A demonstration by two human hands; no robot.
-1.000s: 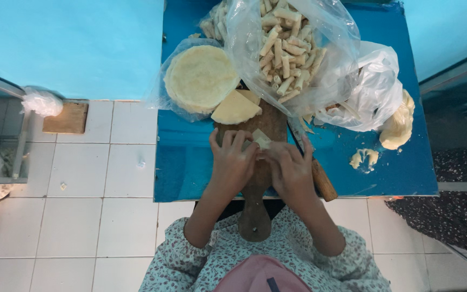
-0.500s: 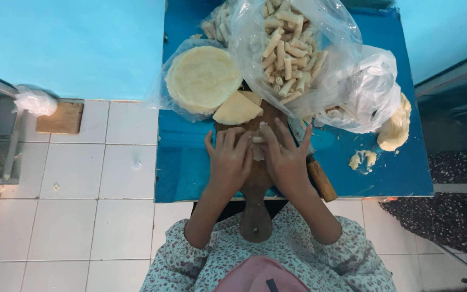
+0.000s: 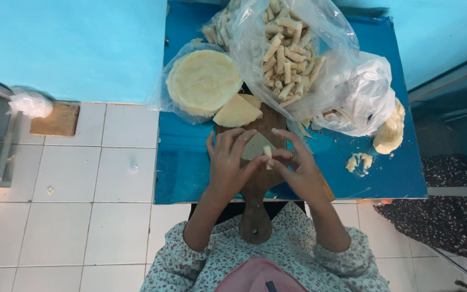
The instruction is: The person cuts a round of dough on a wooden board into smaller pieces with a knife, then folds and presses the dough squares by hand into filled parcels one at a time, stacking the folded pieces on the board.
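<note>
My sleeves and the handle of the wooden board (image 3: 255, 216) come first, the handle sticking out past the near edge of the blue table (image 3: 190, 173). On the board, my left hand (image 3: 228, 165) and right hand (image 3: 298, 170) meet: thumb and fingertips of both pinch a small pale roll (image 3: 267, 154), closed lightly round it, the other fingers spread loose. The roll sits just above a thin triangular wrapper (image 3: 255, 145) lying on the board, between my hands.

As I judge it, the roll could come undone if I ease my pinch, since the wrapper looks thin and soft; squeezing harder could tear it or push the filling out at an end. The board overhangs the near edge, so leaning on the handle could tip it.

Beyond my fingers, a cut wedge of wrappers (image 3: 237, 112) rests at the board's far end, touching the round stack of wrappers (image 3: 204, 81) in its plastic. The open bag of finished rolls (image 3: 287, 54) lies toward the far edge; a careless elbow could spill it. A lump of dough (image 3: 390, 132) and scraps (image 3: 359, 161) lie near the right edge.
</note>
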